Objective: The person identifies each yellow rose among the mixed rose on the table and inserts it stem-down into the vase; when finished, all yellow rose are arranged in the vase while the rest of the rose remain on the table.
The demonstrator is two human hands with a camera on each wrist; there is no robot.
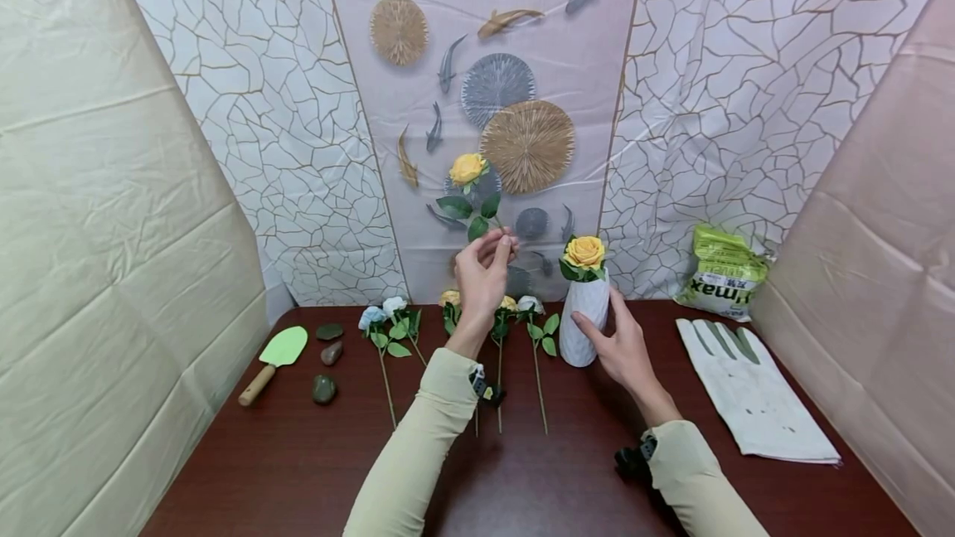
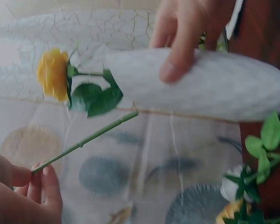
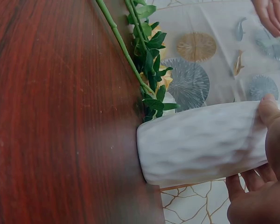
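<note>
Head view: my left fingers (image 1: 504,249) pinch a rose (image 1: 467,168), its stem slanting down rightward, toward the vase (image 1: 580,309) my right fingers (image 1: 589,328) grasp near-upright, a second rose (image 1: 584,252) in its mouth.

We see one yellow rose (image 1: 467,169) held up, apart from a white vase (image 1: 584,323).
Its bloom is upward, with green leaves below, and its bare stem slants down toward the vase, which is rippled and nearly upright; a second yellow rose (image 1: 584,253) sits in its mouth, open bloom above.
</note>
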